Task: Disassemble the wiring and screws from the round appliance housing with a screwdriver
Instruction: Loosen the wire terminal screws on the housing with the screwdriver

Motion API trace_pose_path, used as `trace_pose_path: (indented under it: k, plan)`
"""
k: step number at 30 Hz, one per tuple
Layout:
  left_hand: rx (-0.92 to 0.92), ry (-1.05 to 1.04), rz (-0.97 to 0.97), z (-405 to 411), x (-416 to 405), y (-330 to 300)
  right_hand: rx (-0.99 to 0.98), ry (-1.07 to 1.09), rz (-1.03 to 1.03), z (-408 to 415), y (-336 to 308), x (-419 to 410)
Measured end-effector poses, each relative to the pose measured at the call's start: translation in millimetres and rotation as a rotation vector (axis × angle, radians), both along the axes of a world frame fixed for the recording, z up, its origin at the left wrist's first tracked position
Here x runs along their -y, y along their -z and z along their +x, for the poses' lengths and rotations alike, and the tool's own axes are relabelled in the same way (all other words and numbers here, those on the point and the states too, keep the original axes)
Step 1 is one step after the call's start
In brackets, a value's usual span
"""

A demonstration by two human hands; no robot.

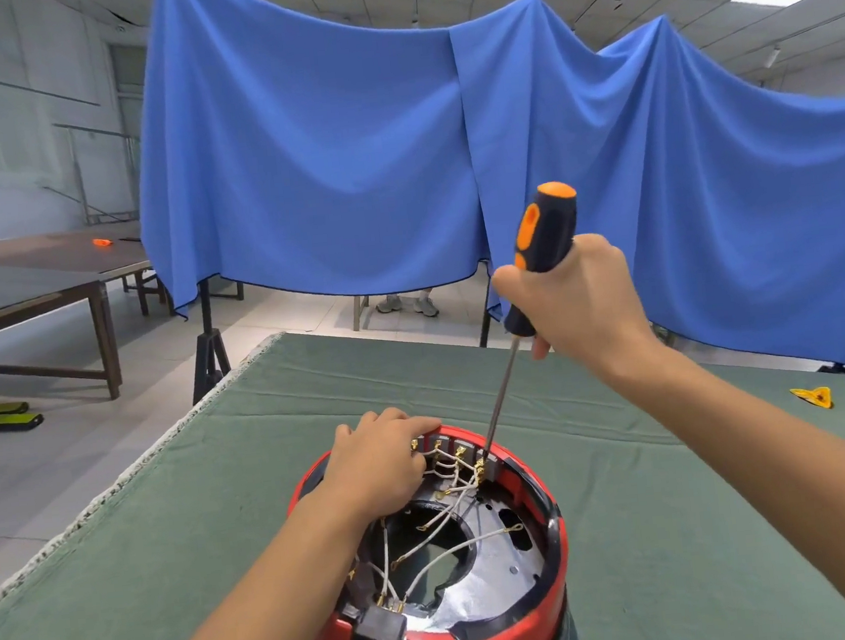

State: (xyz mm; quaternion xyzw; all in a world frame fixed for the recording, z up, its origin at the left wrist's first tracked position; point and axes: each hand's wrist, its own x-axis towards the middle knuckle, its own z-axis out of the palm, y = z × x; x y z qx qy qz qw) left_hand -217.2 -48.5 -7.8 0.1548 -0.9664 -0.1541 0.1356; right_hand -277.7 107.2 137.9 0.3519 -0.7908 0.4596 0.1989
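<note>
Here right hand (571,300) grips raised screwdriver (540,251).

Green-clothed table (688,526) — red housing (518,635)

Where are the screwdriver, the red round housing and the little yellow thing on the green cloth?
screwdriver (543,241), head view, on its black and orange handle.
red housing (559,533), head view, on its right outer rim.
yellow thing (814,396), head view, on its middle.

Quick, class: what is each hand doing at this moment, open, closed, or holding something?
Left hand: fingers lie over the far rim of the red housing, steadying it.
Right hand: grips the screwdriver.
</note>
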Motion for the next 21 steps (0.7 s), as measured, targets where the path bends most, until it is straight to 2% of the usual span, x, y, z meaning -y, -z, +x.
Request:
trace_pose_path:
  k: [10,21]
  plan:
    - [0.007,-0.008,-0.011,-2.5,1.2,-0.1,0.243,0.066,-0.182,-55.6,7.0,-15.1]
    - [0.000,-0.013,-0.014,-3.6,1.0,1.2,0.509,0.150,-0.336,-81.8,22.4,-30.6]
